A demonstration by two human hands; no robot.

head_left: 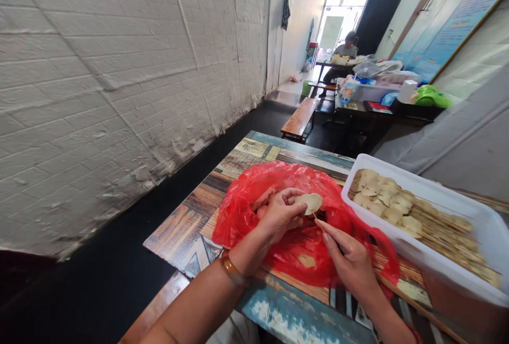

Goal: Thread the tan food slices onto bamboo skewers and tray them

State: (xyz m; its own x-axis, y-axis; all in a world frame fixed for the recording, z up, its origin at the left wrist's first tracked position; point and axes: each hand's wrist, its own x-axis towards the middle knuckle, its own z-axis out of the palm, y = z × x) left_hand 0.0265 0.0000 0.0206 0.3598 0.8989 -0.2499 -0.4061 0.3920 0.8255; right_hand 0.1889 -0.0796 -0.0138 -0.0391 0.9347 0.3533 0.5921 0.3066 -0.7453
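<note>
Between the thumb and fingers of my left hand [278, 211] is a pale, flat, roundish food slice [313, 203]. My right hand [350, 259] pinches a thin wooden skewer [315, 215], whose upper end meets the slice's lower edge; how far it goes in I cannot make out. Both hands are above an open, crumpled red plastic bag [238, 214] on the table. Another pale slice [307, 260] shows at the bag's near side. To the right, a white plastic tub [457, 201] holds many similar slices on skewers [384, 195], laid in rows.
The patterned wooden table [186, 227] has a long wooden stick [425, 312] at its right. A white brick-pattern wall [139, 95] runs along the left. Beyond are a bench [300, 117], a cluttered table [366, 105] with bags and green bowls [429, 96], and a seated person [347, 47].
</note>
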